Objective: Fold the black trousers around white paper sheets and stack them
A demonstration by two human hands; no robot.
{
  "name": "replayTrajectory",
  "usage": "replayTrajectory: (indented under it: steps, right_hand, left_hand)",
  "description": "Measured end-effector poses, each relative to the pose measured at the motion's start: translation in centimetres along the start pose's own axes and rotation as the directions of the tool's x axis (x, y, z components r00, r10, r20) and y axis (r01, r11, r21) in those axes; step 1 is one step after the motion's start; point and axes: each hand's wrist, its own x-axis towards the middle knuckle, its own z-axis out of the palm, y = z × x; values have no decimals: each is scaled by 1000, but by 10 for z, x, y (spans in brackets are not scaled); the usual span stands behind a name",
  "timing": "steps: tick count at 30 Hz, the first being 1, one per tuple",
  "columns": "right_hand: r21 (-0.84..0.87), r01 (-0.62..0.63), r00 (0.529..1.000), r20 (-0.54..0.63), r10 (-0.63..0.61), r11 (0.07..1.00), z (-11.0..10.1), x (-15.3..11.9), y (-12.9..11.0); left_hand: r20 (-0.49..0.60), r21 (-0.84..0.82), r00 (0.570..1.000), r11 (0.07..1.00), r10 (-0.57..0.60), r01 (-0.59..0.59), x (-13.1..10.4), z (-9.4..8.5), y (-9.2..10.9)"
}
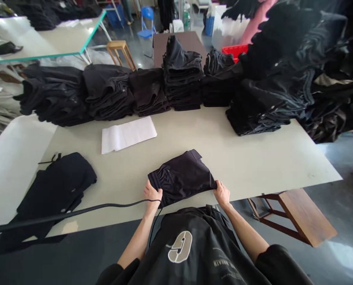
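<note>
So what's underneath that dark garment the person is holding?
The dark garment lies on the pale table, which shows beyond its far edge. What its cloth covers between the left hand and right hand cannot be seen.

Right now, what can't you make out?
All in the head view:
- Underside of the held garment: hidden by its upper layer.
- Strip of the loose dark garment: behind the black cable.
- Far-right clothing pile: cut off by the right edge.
- Smallest shirt lettering: too small.
</note>
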Motion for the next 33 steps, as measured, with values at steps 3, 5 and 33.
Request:
replayTrajectory:
  steps: [3,5,33]
  right_hand:
    - [0,54,998,-41,-54,999,-1,-5,1]
    - [-21,94,993,-71,-95,995,-4,-4,0]
    - [61,458,886,51,-461,887,-64,39,-61]
  left_hand:
    - [-19,28,902,902,432,-431,8,11,69]
    - [134,-13,737,745,663,-667,9,34,122]
    - [606,-336,-58,190,793,-922,-45,111,125]
